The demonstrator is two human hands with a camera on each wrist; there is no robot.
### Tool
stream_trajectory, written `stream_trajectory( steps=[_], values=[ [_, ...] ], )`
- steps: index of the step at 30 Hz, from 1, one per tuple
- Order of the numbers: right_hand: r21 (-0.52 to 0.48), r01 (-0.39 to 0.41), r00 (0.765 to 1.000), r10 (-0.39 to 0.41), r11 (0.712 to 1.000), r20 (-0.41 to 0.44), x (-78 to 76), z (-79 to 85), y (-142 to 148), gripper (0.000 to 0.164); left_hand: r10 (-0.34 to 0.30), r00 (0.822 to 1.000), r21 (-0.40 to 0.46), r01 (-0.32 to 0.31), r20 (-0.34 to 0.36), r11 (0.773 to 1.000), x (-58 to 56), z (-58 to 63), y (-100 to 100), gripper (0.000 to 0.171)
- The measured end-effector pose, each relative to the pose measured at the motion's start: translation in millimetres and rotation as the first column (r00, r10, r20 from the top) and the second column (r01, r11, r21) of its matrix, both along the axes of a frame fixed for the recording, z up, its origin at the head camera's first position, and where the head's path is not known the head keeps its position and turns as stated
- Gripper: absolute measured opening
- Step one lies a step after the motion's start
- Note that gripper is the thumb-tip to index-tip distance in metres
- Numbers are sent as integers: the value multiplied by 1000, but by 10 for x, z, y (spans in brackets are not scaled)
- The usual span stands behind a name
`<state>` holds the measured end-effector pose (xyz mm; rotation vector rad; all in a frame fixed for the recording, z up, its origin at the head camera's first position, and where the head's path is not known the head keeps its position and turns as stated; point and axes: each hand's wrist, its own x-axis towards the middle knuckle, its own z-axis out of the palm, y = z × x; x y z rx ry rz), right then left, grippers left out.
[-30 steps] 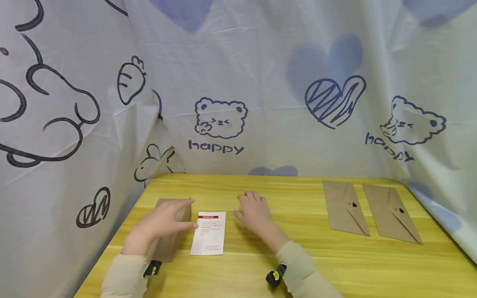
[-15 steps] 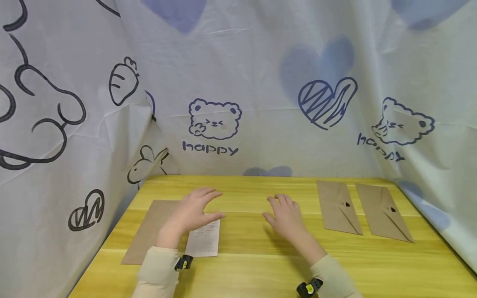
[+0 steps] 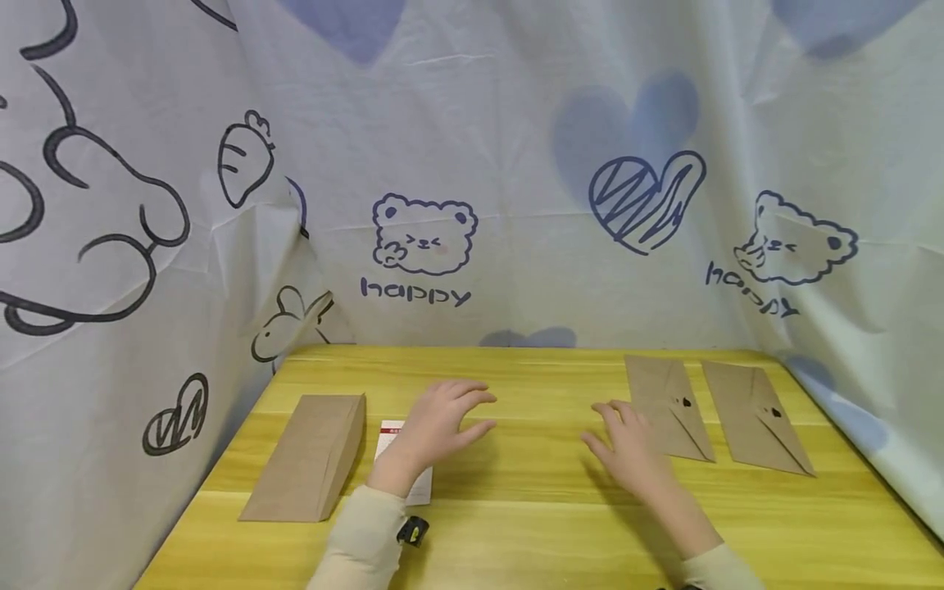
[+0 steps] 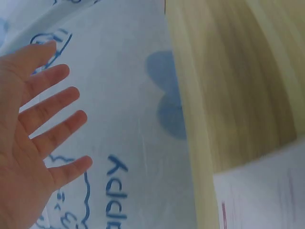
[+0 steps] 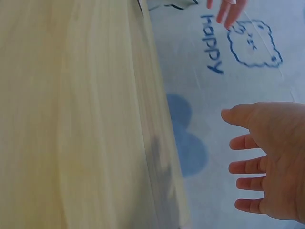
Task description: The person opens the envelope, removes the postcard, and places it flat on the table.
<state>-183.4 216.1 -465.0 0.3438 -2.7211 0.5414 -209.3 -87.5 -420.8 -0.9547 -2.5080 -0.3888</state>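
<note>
Envelope [image 3: 295,459] on the bench [image 3: 531,541] at left; just right of it, white card [image 3: 387,440], partly hidden behind left grip [image 3: 445,419], loosely spread and empty; right grip [image 3: 627,440] likewise, beside two dark-marked envelopes [image 3: 760,419] at right, far side.

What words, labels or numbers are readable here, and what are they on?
"happy": on the cloth, under the left bear drawing.
"happy": slanting, on the cloth under the right bear drawing.
White card: print too small to read, partly behind the left hand.
Two envelopes at right: a dark mark each, no readable words.
</note>
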Motion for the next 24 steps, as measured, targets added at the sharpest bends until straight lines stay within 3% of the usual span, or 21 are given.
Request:
stream_trajectory(
  steps=[5, 12, 17, 24],
  values=[
    [-15, 69, 997, -69, 997, 46, 25, 28, 296, 50, -32, 999, -44, 34, 37, 998, -23, -53, 211, 36],
    [0, 145, 989, -145, 989, 31, -25, 48, 696, 51, -78, 996, -108, 82, 40, 991, -46, -94, 485, 36],
    [11, 190, 974, -189, 982, 125, -38, 30, 988, 57, -130, 990, -131, 136, 53, 982, -72, -143, 718, 37],
    [96, 142, 954, -162, 985, 251, -68, -23, 1258, 65, -183, 982, -154, 189, 54, 970, -166, -197, 1064, 40]
  ],
)
